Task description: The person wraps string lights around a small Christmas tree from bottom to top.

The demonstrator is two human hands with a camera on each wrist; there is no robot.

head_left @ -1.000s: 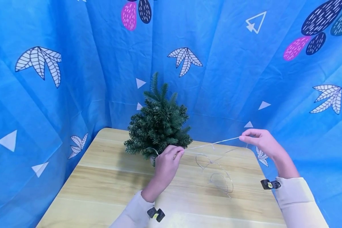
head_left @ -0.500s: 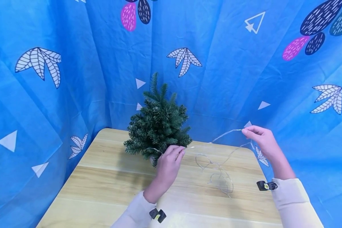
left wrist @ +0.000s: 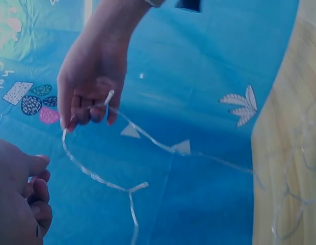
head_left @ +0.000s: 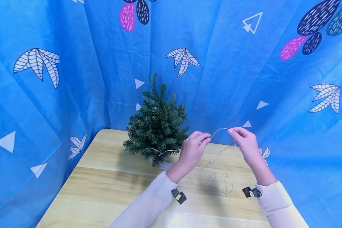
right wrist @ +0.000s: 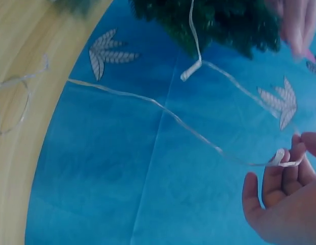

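Note:
A small artificial Christmas tree (head_left: 156, 126) stands on the table, a thin clear string of lights (head_left: 171, 151) lying across its lower branches. My right hand (head_left: 245, 141) pinches this string between thumb and index finger, right of the tree. My left hand (head_left: 192, 148) hovers in front of the string, between tree and right hand, its fingers loosely bent. Both wrist views show the string passing clear of the left fingertips (left wrist: 42, 162). Small bulbs stick out along the strand (right wrist: 191, 70). Behind the left hand, part of the string is hidden in the head view.
Loose loops of the string lie on the right part of the wooden table (head_left: 102, 196). A blue patterned curtain (head_left: 222, 79) hangs close behind the table and along both sides. Part of a pale object (head_left: 166, 165) shows at the tree's base.
The left hand has moved right, away from the tree, leaving its earlier spot on the string. The right hand, still pinching the string, has come left. The hands are closer together.

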